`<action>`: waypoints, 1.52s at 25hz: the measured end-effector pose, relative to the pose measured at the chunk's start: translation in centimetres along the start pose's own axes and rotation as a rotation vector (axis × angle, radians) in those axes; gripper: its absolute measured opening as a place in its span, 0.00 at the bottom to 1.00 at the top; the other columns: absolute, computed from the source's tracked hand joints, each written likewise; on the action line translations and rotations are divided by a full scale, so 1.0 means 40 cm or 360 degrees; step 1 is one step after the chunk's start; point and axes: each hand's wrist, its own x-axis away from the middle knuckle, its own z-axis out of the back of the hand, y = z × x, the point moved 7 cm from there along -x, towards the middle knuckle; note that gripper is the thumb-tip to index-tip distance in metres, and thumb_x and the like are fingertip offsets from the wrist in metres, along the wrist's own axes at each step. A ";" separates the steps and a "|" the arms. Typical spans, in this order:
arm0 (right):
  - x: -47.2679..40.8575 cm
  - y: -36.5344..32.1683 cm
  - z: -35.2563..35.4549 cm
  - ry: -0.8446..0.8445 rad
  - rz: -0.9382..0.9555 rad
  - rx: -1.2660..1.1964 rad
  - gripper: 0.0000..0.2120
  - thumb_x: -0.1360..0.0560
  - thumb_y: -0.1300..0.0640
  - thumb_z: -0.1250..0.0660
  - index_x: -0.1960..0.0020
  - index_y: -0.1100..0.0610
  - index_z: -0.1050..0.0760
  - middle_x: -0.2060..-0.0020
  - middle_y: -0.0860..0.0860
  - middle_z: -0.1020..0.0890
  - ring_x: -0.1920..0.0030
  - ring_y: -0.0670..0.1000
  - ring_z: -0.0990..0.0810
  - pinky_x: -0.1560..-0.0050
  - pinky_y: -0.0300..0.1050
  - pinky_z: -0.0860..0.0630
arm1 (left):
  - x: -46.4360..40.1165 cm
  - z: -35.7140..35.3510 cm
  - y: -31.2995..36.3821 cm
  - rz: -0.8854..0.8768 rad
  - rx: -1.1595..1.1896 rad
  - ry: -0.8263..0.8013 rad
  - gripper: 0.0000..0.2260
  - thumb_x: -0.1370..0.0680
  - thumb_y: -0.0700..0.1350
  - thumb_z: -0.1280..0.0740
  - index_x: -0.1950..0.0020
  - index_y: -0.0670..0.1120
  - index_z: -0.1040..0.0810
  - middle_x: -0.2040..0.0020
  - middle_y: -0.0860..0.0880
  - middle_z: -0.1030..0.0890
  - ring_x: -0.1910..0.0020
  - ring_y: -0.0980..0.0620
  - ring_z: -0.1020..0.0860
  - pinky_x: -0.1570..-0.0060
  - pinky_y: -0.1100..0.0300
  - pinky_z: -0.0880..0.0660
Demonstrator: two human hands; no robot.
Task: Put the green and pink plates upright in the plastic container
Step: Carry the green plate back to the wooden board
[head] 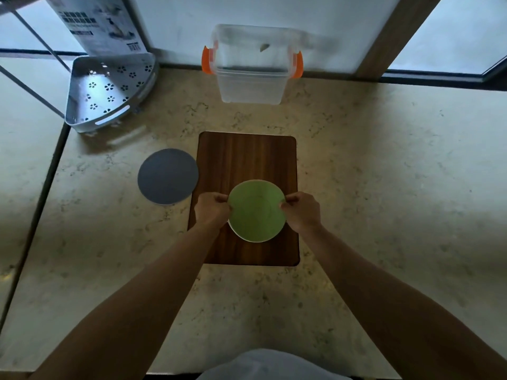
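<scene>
A round green plate [256, 211] lies over the near half of a dark wooden board [247, 160]. A pale rim shows under its near and left edge, so something seems stacked beneath it; I cannot tell its colour. My left hand [212, 208] pinches the green plate's left edge and my right hand [301, 211] pinches its right edge. The clear plastic container [251, 86] with orange clips stands open at the back of the counter, against the wall, well beyond the board. No pink plate is plainly visible.
A grey round mat [168, 176] lies flat just left of the board. A white perforated corner rack [109, 91] sits at the back left. The marble counter [384, 187] extends right; its edge drops off at the left.
</scene>
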 end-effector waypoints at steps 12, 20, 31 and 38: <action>0.018 -0.009 -0.021 0.0076 0.0180 0.0292 0.10 0.24 0.53 0.32 0.47 0.58 0.19 0.55 0.54 0.16 0.57 0.51 0.19 0.60 0.45 0.20 | 0.018 -0.010 0.023 -0.0376 -0.0521 0.0101 0.07 0.28 0.35 0.33 0.54 0.42 0.16 0.60 0.48 0.19 0.60 0.48 0.22 0.59 0.56 0.24; 0.033 -0.009 -0.026 0.0146 0.0144 0.0433 0.14 0.24 0.51 0.32 0.44 0.60 0.20 0.51 0.57 0.19 0.53 0.55 0.19 0.57 0.45 0.24 | 0.024 -0.024 0.035 -0.0434 -0.0735 0.0048 0.07 0.24 0.37 0.35 0.55 0.37 0.18 0.53 0.40 0.17 0.56 0.42 0.19 0.54 0.46 0.19; 0.007 0.008 -0.036 0.0005 -0.0022 0.0230 0.07 0.26 0.55 0.31 0.59 0.59 0.21 0.58 0.55 0.18 0.60 0.53 0.20 0.67 0.42 0.27 | 0.010 -0.030 0.036 -0.0274 -0.0571 0.0037 0.04 0.28 0.34 0.33 0.60 0.35 0.19 0.58 0.39 0.18 0.58 0.40 0.18 0.57 0.46 0.18; 0.012 0.001 -0.012 -0.0012 -0.0040 -0.0022 0.10 0.25 0.56 0.30 0.45 0.58 0.21 0.49 0.52 0.17 0.56 0.46 0.22 0.59 0.38 0.26 | 0.005 -0.012 0.022 -0.0138 -0.0252 -0.0014 0.08 0.30 0.34 0.30 0.57 0.46 0.22 0.58 0.50 0.21 0.54 0.46 0.19 0.54 0.51 0.19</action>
